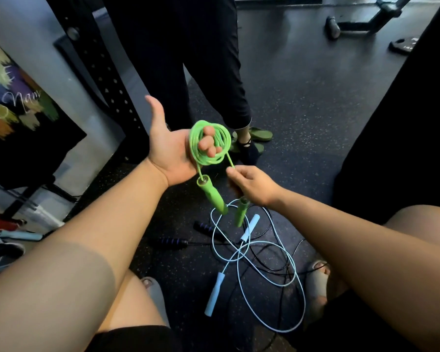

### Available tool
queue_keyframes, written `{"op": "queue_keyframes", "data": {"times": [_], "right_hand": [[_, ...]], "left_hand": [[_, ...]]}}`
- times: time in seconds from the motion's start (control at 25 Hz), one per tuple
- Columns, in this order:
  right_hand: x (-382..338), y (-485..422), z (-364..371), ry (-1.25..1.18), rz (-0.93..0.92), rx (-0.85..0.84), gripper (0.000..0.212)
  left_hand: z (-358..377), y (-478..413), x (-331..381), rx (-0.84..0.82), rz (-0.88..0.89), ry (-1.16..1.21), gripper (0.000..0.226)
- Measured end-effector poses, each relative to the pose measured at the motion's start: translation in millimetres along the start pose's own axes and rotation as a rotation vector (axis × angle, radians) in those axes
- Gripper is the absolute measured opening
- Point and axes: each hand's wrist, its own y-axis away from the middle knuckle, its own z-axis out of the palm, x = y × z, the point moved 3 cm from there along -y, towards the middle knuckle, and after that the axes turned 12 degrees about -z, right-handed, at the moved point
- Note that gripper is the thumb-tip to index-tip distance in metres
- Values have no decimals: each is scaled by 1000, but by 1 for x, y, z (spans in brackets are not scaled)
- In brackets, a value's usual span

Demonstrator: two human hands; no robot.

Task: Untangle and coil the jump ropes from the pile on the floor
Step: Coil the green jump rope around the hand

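One green rope (208, 161) round left hand (168, 151); blue rope (214, 293), black rope (172, 242) floored.

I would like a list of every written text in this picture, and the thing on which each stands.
"Nam": white handwriting on the black board with coloured paint strokes, at the left; a "t" seems to precede it, the rest is cut off.
The black round weight plate on the floor: pale marks, too blurred to read.
The green jump rope shows no text.

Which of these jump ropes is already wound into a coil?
The green rope, coiled round the fingers of the left hand; the light blue rope and the black rope lie loose and tangled on the floor.
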Motion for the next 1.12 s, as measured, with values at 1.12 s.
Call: {"op": "queue_keyframes", "data": {"times": [1.12], "right_hand": [[-52, -12, -43, 61, -270, -108, 31]], "left_hand": [[14, -15, -41, 35, -433, -482, 117]]}}
